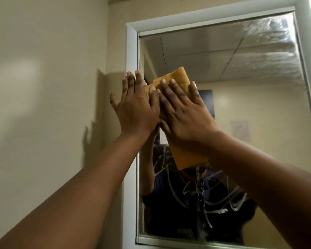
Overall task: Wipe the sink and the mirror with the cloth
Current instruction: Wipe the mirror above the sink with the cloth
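Observation:
An orange cloth (pixel 180 79) is spread flat against the mirror (pixel 250 108) near its left edge, at mid height. My right hand (pixel 184 112) lies flat on the cloth with fingers spread, pressing it to the glass. My left hand (pixel 136 106) overlaps the cloth's left edge; its fingers reach onto the white mirror frame (pixel 131 56). A lower corner of the cloth (pixel 187 157) hangs below my right wrist. Wet streaks (pixel 223 203) mark the lower glass. The sink is out of view.
A beige wall (pixel 48 78) fills the left side, with shadows of my arms on it. The mirror shows a tiled ceiling, a far wall and my dark reflection low down. The frame's bottom rail (pixel 169 242) runs along the lower edge.

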